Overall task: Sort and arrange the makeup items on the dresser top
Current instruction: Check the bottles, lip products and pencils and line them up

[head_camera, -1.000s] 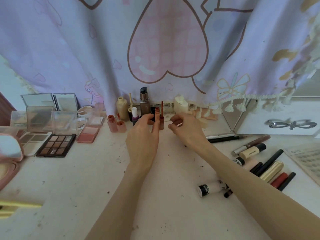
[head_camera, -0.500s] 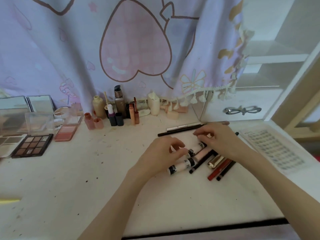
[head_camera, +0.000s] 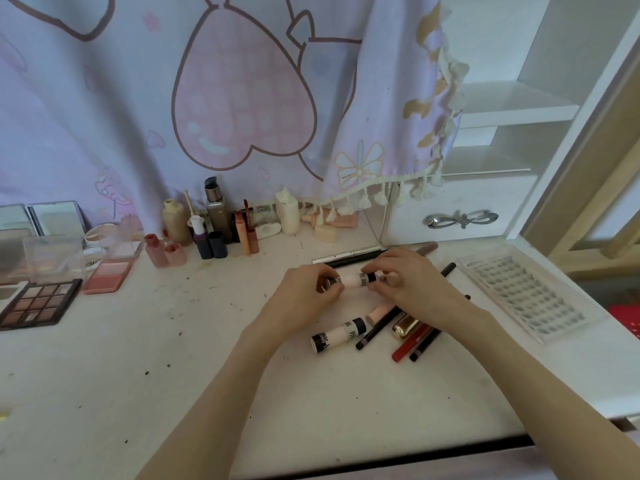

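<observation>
Makeup tube [head_camera: 351, 280], white w/ black ends, lifted just above dresser top [head_camera: 173, 358], centre-right. Left hand [head_camera: 304, 296] pinches left end, right hand [head_camera: 412, 285] pinches right end. Step: pulling one tube from loose pile. Next, prob.: stand it in far row w/ bottles [head_camera: 214, 220]; twin tube [head_camera: 339, 335] waits near.

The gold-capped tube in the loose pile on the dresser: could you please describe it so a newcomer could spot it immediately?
Start at the clear lash tray on the dresser's right side, then look left to the pile below the right hand. Among its slim pencils, the gold tube is the only shiny metallic piece, short and stubby beside the red pencil.
</observation>
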Demonstrator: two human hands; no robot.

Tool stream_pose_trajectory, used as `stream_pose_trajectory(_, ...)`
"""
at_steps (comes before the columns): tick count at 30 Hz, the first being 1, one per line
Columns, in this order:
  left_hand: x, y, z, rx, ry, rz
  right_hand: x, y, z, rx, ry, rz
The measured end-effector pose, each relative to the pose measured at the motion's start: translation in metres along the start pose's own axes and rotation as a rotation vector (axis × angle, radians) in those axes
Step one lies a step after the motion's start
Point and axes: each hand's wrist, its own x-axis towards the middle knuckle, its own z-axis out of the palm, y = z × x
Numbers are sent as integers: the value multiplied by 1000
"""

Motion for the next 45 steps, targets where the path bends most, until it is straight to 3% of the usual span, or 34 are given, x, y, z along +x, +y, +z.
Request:
stream_pose_trajectory(3,4,-9,-13,-137,53,44,11,-10,1,391,74,78)
stream_pose_trajectory(6,8,-12,-19,-306,191,106,27,-26,2,973,77,241)
stream_pose_trajectory(8,8,-12,-20,-255,305,166,38,-38,6,1276,36,332)
stream_pose_trajectory(12,13,-22,-17,24,474,133,53,-58,18,1049,52,371)
stream_pose_trajectory(15,16,-22,-21,165,633,119,56,-65,25,1123,66,354)
stream_pose_trajectory(17,15,-22,-21,103,654,106,54,-67,28,1160,83,330)
stream_pose_trajectory(19,18,-23,-16,-148,631,-3,52,-68,32,1069,138,270)
stream_pose_trajectory(22,17,-20,-17,-507,438,-226,51,-68,34,989,182,154)
stream_pose_trajectory(24,14,-23,-22,-489,421,-189,50,-65,32,982,186,148)
stream_pose_trajectory(30,5,-36,-16,-163,252,184,44,-54,30,1147,189,329)
stream_pose_trajectory(36,2,-35,-19,-79,188,32,40,-49,28,1092,196,265)
stream_pose_trajectory(40,3,-36,-20,-198,203,119,39,-51,30,1081,206,275)
stream_pose_trajectory(45,2,-37,-20,-108,222,125,39,-48,32,1075,187,237)
